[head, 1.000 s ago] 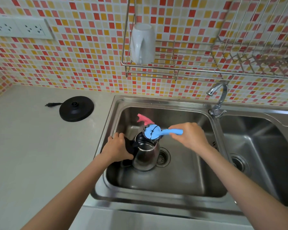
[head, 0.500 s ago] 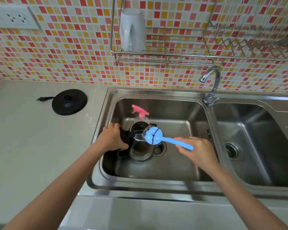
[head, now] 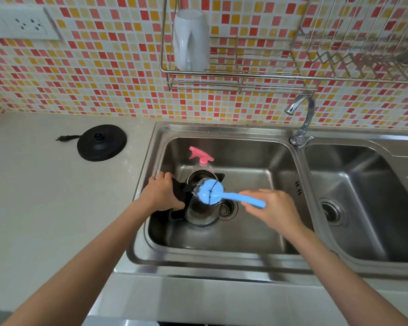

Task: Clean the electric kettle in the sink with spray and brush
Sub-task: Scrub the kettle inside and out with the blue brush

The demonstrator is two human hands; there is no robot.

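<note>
The pale counter (head: pixel 45 208) runs along the left, and the steel double sink (head: pixel 198 260) fills the middle and right. On the wall a wire rack (head: pixel 245 76) carries a white mug (head: pixel 190 41) upside down. The kettle's black base (head: pixel 101 142) sits on the counter, left of the sink. The kettle (head: pixel 198 212) stands upright in the left basin beside the drain, its lid open. Just beyond it stands the spray bottle (head: pixel 200 155) with its pink trigger head. My left grip (head: pixel 161 195) is wrapped round the kettle's black handle. My right grip (head: pixel 273 208) is closed on the handle of the blue brush (head: pixel 210 192), whose round head sits at the near edge of the kettle's mouth.
</note>
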